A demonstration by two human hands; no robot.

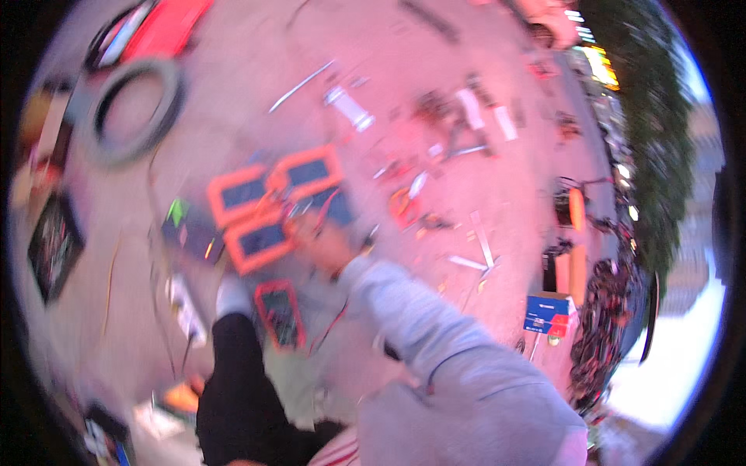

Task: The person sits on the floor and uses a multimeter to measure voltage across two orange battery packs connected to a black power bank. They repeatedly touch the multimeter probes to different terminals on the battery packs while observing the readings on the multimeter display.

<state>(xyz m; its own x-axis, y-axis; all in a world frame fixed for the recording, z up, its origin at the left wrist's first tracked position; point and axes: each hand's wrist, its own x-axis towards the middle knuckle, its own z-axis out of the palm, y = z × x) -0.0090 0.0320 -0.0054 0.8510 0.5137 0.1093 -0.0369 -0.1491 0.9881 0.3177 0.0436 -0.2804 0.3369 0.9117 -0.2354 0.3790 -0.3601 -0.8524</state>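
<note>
My right hand [326, 243], blurred by motion, is over the near right side of a group of orange-framed dark panels [259, 240]. A thin red wire [324, 211] curves by the fingers; whether they grip it or a panel edge cannot be made out. Just below the group lies a red-cased handheld meter [281, 314], apparently a multimeter, with a red and dark lead [331, 327] running up under my sleeve. Of my left hand, at most a sliver of skin [243, 463] shows at the bottom edge by my dark trouser leg.
A tire [169, 108] lies upper left, near a red object [166, 29]. A white power strip [186, 309] is left of my foot. Scattered metal parts [349, 108] and a folding rule-like strip [482, 242] lie ahead. A blue-red box [546, 314] stands right.
</note>
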